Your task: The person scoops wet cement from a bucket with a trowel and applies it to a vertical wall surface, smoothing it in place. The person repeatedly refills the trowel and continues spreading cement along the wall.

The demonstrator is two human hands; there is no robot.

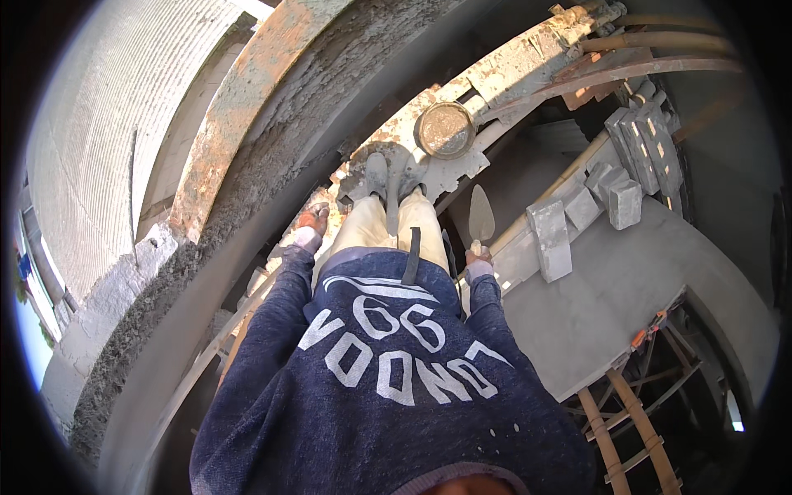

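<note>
My right hand (478, 254) is closed round the handle of a pointed trowel (481, 214), whose grey blade points away from me beside my right leg. My left hand (313, 218) hangs beside my left thigh with its fingers curled in, and I see nothing in it. Past my feet, a round pan (445, 129) coated with grey mortar rests on the mortar-splashed scaffold planks (503, 74). My shoes stand on the near part of these planks.
Several grey blocks (550, 239) sit along a ledge on the right, more stacked (648, 148) farther off. A bamboo ladder (631, 425) stands lower right. Left are a rough curved wall (280, 107) and corrugated sheeting (115, 124). Dark gaps border the planks.
</note>
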